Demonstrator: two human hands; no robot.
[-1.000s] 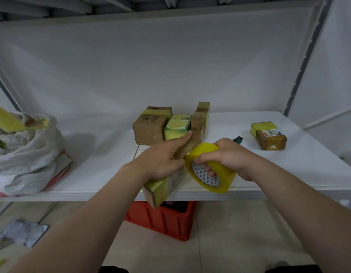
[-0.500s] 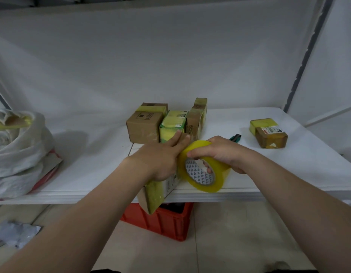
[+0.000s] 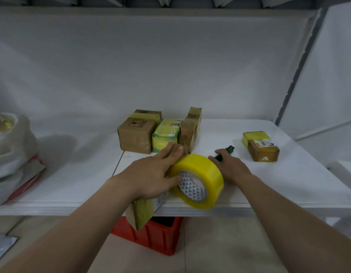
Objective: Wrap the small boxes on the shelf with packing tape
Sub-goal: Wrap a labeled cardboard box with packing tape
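My left hand [image 3: 149,179] lies on a long cardboard box [image 3: 140,214] partly wrapped in yellow tape, whose near end hangs over the front edge of the white shelf [image 3: 72,180]. Its thumb rests against the core of the yellow packing tape roll [image 3: 202,178], which stands on edge next to the box. My right hand [image 3: 232,168] is off the roll, fingers stretched out to a green and black cutter [image 3: 227,150] and touching its near end. Behind stand a brown box [image 3: 135,137], a green box [image 3: 166,134] and an upright taped box [image 3: 193,129].
Another taped box [image 3: 261,146] lies at the shelf's right. A white bag [image 3: 11,154] with scraps fills the left end. Under the shelf stands a red crate [image 3: 151,236], and a grey sheet [image 3: 1,246] lies on the floor.
My right hand let go of the tape roll and moved right and back to the cutter. The roll now leans against the box with my left thumb at its core.
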